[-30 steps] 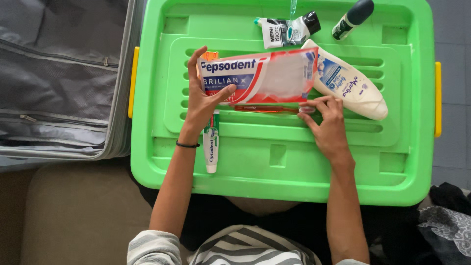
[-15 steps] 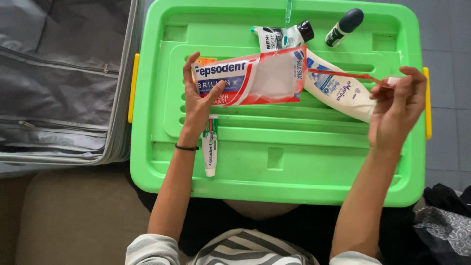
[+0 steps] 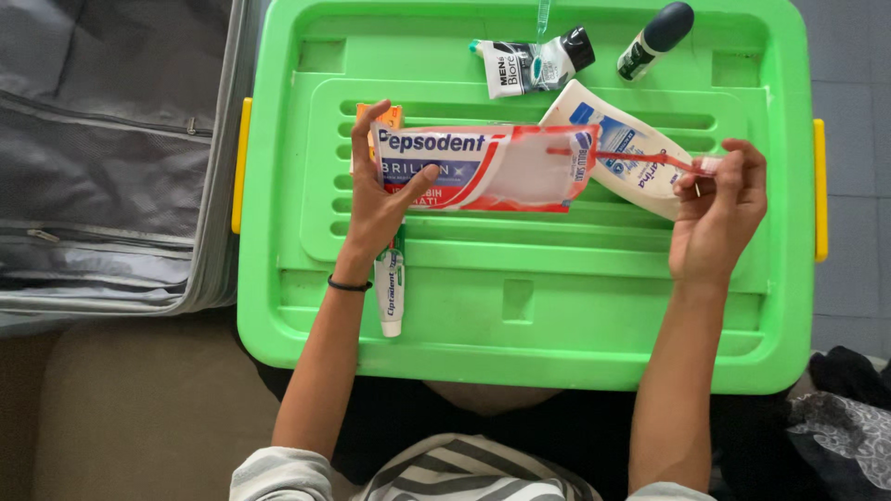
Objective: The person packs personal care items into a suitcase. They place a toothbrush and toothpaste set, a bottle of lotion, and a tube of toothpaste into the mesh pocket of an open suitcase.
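Observation:
My left hand (image 3: 380,199) grips a flat red, white and blue plastic pouch (image 3: 487,167) by its left end, holding it just above a green plastic lid (image 3: 520,306). My right hand (image 3: 719,209) pinches the bristle end of a red toothbrush (image 3: 640,160); its handle tip sits inside the pouch's open right end. A small white and green toothpaste tube (image 3: 392,288) lies under my left wrist. A cream lotion bottle (image 3: 617,148) lies behind the pouch and the toothbrush.
At the lid's far edge lie a grey and white tube with a black cap (image 3: 534,63), a small dark-capped roll-on bottle (image 3: 656,39) and a clear blue toothbrush (image 3: 541,23). An open grey suitcase (image 3: 111,158) is on the left. Dark cloth (image 3: 840,399) lies at the lower right.
My right hand picked the red toothbrush off the lid, swung it out to the right, then brought its handle tip into the pouch's open end. My left hand kept the pouch.

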